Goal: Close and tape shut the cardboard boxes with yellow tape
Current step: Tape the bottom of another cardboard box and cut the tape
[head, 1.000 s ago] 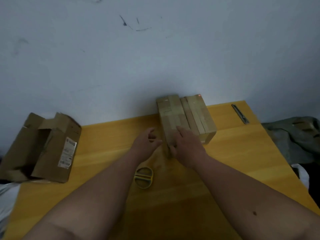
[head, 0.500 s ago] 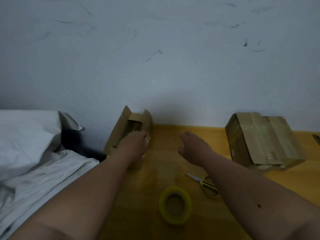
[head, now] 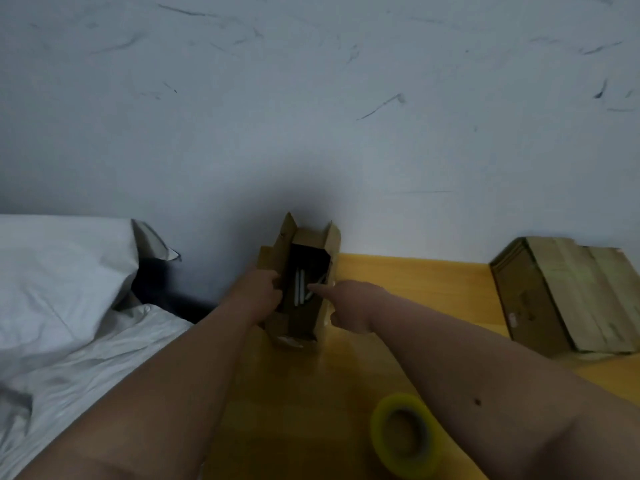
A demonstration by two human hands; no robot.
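Observation:
An open cardboard box (head: 304, 323) stands at the table's far left by the wall, flaps up, with pale stick-like items inside. My left hand (head: 258, 294) grips its left wall. My right hand (head: 349, 303) is at its right wall, index finger stretched over the opening and thumb outside; whether it grips the wall is unclear. A taped-shut cardboard box (head: 568, 296) sits at the far right. A roll of yellow tape (head: 403, 433) lies near the front, partly under my right forearm.
The yellow wooden table (head: 415, 282) backs onto a scuffed white wall. White bedding and a pillow (head: 62, 282) lie just left of the table, with a dark gap behind them.
Both hands left the taped box and moved left to the open box. The left hand took hold of it, then the right reached its right side. The view swung left.

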